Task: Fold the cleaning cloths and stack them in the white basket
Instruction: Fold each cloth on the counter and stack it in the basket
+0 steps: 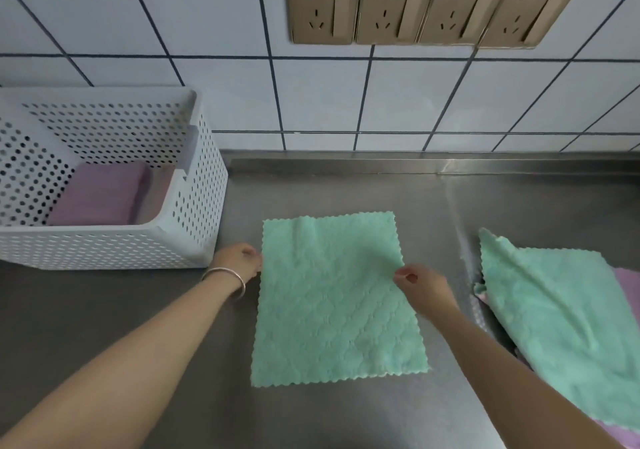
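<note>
A green cleaning cloth [332, 303] lies spread flat on the steel counter in front of me. My left hand [239, 260] pinches its left edge about a third of the way down. My right hand [420, 284] pinches the right edge at the same height. The white perforated basket [194, 206] stands at the left against the wall, and a folded purple cloth [100, 194] lies inside it. To the right sits a loose pile with another green cloth [561, 324] on top and a purple cloth [628, 284] showing beneath it.
The steel counter [138, 327] runs to a tiled wall at the back. A row of several brass-coloured wall sockets [433, 5] is mounted above. I wear a silver bangle [227, 277] on my left wrist.
</note>
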### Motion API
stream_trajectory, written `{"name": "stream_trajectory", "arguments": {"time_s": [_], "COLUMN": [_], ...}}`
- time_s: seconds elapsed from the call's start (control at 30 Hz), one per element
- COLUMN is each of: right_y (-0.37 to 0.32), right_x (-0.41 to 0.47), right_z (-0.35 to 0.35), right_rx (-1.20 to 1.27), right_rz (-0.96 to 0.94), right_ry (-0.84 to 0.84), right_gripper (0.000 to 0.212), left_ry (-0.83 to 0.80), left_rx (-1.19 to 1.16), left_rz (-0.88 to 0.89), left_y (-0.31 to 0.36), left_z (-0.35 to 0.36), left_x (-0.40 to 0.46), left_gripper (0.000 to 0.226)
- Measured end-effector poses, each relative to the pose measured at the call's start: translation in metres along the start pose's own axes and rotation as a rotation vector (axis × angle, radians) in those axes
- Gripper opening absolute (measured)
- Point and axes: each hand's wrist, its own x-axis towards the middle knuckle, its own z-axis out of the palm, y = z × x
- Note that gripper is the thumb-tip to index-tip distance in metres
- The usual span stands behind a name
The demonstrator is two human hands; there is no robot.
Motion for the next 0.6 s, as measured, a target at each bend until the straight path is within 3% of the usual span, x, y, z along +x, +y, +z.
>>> {"name": "stream_trajectory", "arguments": {"time_s": [0.1,0.23,0.33,0.6], "right_y": [-0.014,-0.023,-0.029,-0.023], "right_x": [0.037,0.069,0.078,0.081], "right_z": [-0.004,0.001,0.002,0.008], "right_rx": [0.093,0.105,0.059,-0.038], "right_rz": [0.134,0.256,0.293,0.349], "right_ry": [0.054,0.12,0.133,0.2], "right_gripper": [0.03,0.028,0.017,0.021], "left_ry": [0.09,0.194,0.217,0.314], "left_rx": [-0.044,-0.065,-0.022,0.064], "left_rz": [-0.085,-0.126,-0.132,-0.15], "left_y": [0.011,0.023,0.035,0.037], "left_z": [0.004,0.014,0.02,0.016], "left_x": [0.033,0.049,0.051,0.062], "left_gripper": [0.031,0.023,0.022,0.025]}}
